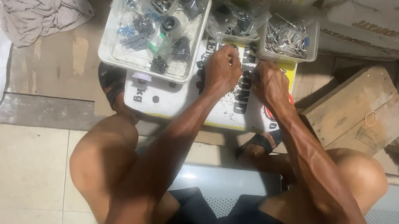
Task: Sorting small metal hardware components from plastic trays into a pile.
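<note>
Seated above a white sack [176,97] laid flat beside trays of hardware [154,30], a person sorts small metal fasteners [232,103]: left hand [222,70] and right hand [269,82] curled, pinching pieces too small to identify; careful fingertip picking seems next

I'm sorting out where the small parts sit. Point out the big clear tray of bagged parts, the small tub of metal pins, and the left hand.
big clear tray [113,56], head view, on its near left rim.
small tub of metal pins [312,18], head view, on its right wall.
left hand [222,70], head view, on the back of the hand.
</note>
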